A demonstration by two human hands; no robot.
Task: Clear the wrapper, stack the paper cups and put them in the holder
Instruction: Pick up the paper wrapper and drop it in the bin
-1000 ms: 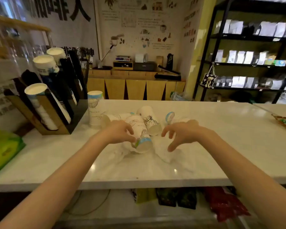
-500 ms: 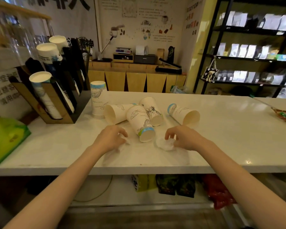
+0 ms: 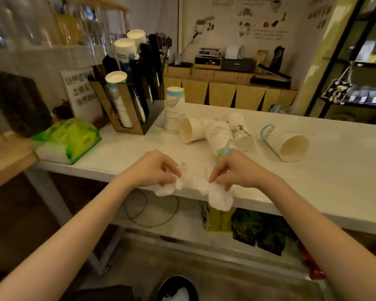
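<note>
Head view:
Left grip (image 3: 155, 168): pinching wrapper (image 3: 195, 187) end.
Right grip (image 3: 232, 170): pinching other end; wrapper spans between, at surface (image 3: 334, 187) edge.
Cups (image 3: 224, 137): just beyond right grip, loose.
Holder (image 3: 135, 105): far left.
Risk: hanging wrapper may slip floorward; right hand could nudge cups rolling.

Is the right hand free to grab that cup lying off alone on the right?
Probably not yet: the right hand is pinching the wrapper. Nothing blocks the lone cup otherwise.
</note>
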